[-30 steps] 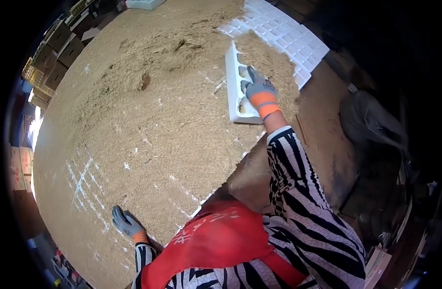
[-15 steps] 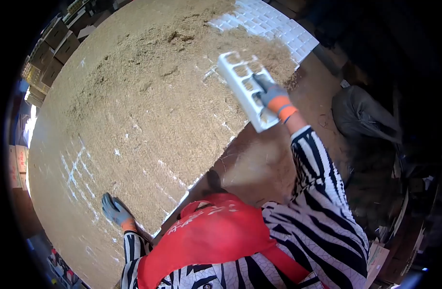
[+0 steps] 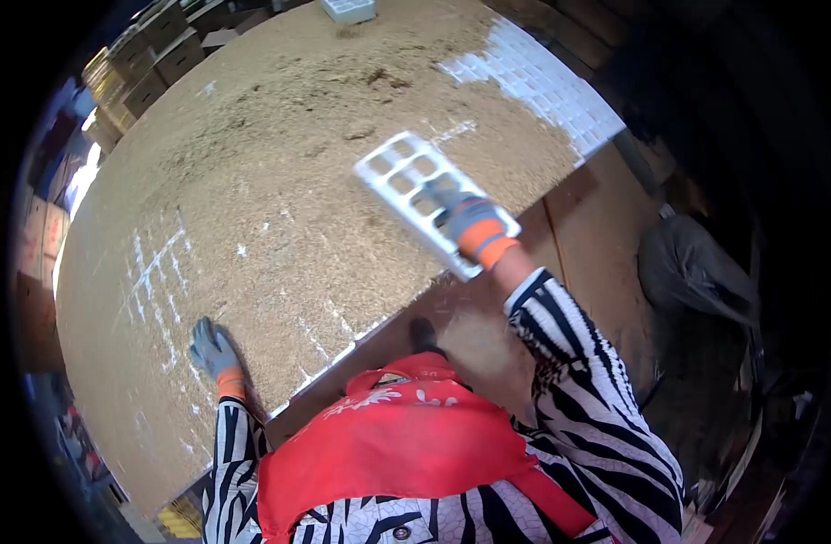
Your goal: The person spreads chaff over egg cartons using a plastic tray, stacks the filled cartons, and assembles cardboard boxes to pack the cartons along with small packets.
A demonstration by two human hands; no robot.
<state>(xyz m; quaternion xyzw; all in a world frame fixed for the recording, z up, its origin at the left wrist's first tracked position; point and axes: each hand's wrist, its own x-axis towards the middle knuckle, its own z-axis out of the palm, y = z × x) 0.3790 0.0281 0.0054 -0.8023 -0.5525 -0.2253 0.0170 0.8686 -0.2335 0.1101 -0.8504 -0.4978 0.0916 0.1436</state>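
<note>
My right hand, in a grey and orange glove, grips a white foam tray with several square openings. The tray is tilted and slightly blurred, above the near right part of a wide layer of brown crumbly material. My left hand, gloved alike, lies on this layer at the lower left with its fingers stretched out. White grid lines show through the brown material beyond the left hand. At the far right corner, a block of white celled trays is exposed.
Another white tray sits at the far edge of the brown layer. Cardboard boxes are stacked at the back left. A dark grey bag-like bundle stands on the right. My red apron is close to the near edge.
The right hand has moved the foam tray left and toward me, from near the edge to over the brown layer. The left hand stays almost in place. The view has shifted slightly.
</note>
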